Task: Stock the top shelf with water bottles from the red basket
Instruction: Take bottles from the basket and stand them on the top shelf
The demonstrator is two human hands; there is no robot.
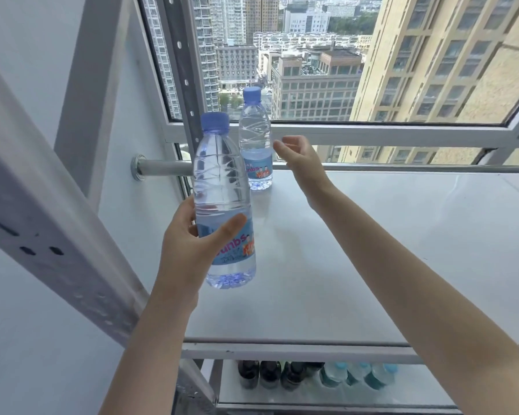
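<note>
i see my left hand gripping a water bottle above the top shelf; my right hand hangs relaxed just beside a standing bottle.

- held bottle: clear ribbed plastic, glossy paper-like label, blue plastic cap
- standing bottle: same clear plastic
- top shelf: smooth matt white
- rail: dull grey metal

Our left hand and right hand are bare. So are our left forearm and right forearm, long and slim, uncovered down to the view's bottom edge.
</note>
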